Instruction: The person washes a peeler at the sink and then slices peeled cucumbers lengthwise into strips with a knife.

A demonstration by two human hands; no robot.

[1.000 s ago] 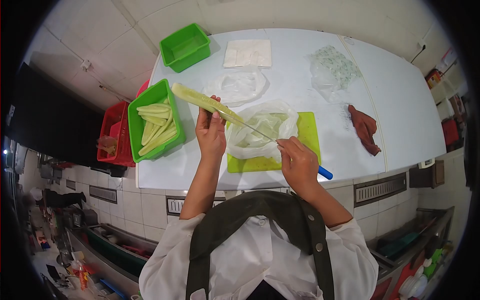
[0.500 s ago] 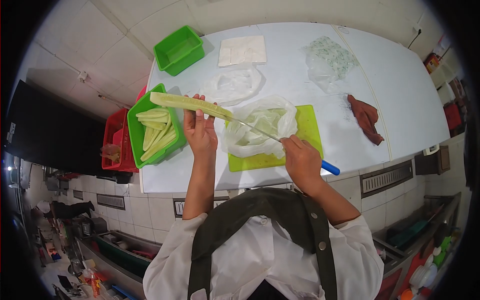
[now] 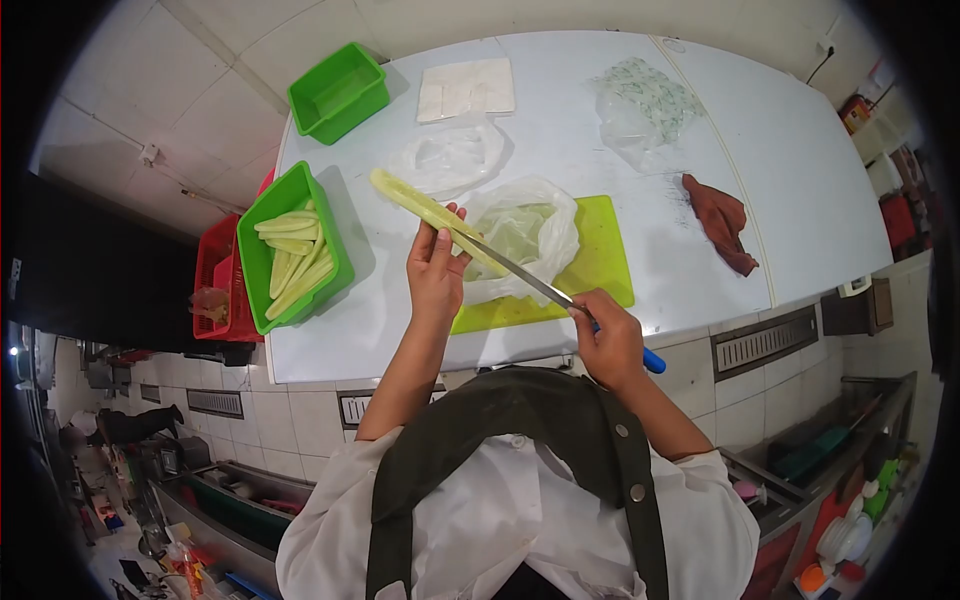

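Observation:
My left hand (image 3: 436,265) holds a long pale-green cucumber piece (image 3: 405,196), tilted down to the right over an open plastic bag (image 3: 548,235). My right hand (image 3: 608,338) is closed round the blue handle of a knife (image 3: 525,275), whose blade lies against the lower part of the cucumber piece. Green peelings (image 3: 515,228) are inside the bag, which rests partly on a yellow-green cutting board (image 3: 603,262). To the left, a green basin (image 3: 340,250) holds several peeled cucumber pieces (image 3: 290,232).
Another green basin (image 3: 345,108), a white paper stack (image 3: 466,88), a second bag (image 3: 452,160) and a patterned bag (image 3: 650,110) lie farther back. A brown cloth (image 3: 722,222) is at right, a red basket (image 3: 212,262) left. Another person (image 3: 130,425) is far left.
The cucumber piece has moved right, from over the basin's edge, and now slants more steeply. The knife blade shows broader against it. The whole view has shifted slightly.

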